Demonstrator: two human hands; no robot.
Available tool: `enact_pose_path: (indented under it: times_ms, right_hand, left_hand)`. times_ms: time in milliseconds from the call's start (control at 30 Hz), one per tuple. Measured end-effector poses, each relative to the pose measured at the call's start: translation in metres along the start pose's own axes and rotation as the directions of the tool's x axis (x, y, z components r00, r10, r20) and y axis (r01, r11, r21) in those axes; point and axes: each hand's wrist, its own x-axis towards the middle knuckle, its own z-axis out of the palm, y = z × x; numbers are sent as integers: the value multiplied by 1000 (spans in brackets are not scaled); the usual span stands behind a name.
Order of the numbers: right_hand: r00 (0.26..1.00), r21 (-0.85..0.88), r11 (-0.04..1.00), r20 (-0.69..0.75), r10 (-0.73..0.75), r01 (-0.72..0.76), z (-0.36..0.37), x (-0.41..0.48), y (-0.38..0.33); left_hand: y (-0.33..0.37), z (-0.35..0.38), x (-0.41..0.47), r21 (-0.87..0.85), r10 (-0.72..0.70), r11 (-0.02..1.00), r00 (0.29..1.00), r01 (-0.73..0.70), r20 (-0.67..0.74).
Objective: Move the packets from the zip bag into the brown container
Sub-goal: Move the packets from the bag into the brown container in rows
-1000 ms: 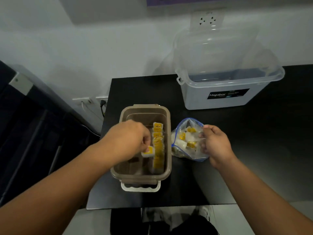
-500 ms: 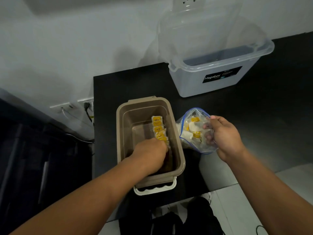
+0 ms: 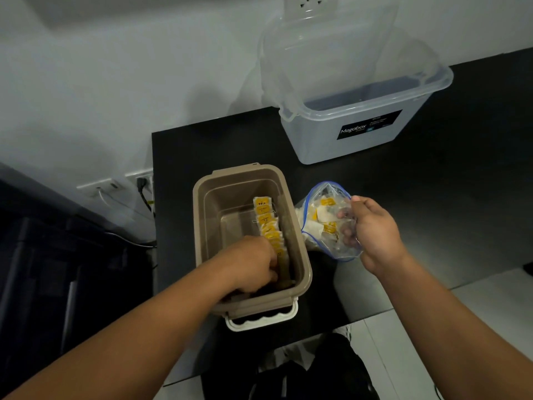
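Observation:
The brown container (image 3: 199,215) stands open on the black table (image 3: 432,203). A row of yellow-and-white packets (image 3: 266,222) stands along its right inner wall. My left hand (image 3: 248,267) is down inside the container at the near end of that row, fingers curled round a packet that is mostly hidden. Just right of the container, my right hand (image 3: 375,235) grips the side of the clear, blue-edged zip bag (image 3: 323,223). The bag's mouth faces the container, and several packets show inside it.
A clear Megabox storage box (image 3: 360,140) stands at the back of the table, its lid (image 3: 331,53) leaning on the wall. The container's white latch (image 3: 259,323) is near the table's front edge. Wall sockets with a plugged cable (image 3: 138,183) sit left of the table.
My left hand has gone from above the container, pinching a packet, down to the near end of the row. My right hand keeps its hold on the bag. The view has shifted.

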Motion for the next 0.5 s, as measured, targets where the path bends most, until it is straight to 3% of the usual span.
enact_pose_path:
  times_ms: [100, 200, 333, 500]
  right_hand:
    - [1000, 1, 1000, 2, 9, -9, -1, 1, 1]
    - [1000, 4, 1000, 19, 15, -15, -1, 1, 2]
    - [999, -16, 1000, 36, 24, -24, -3, 1, 0]
    - [996, -34, 999, 72, 44, -42, -6, 4, -2]
  left_hand:
    - [-9, -4, 6, -46, -64, 997, 998, 64, 4]
    - [-8, 3, 13, 123, -121, 986, 989, 109, 88]
    - [0, 15, 12, 261, -91, 965, 976, 37, 199]
    - [4, 10, 4, 217, -80, 976, 960, 20, 269]
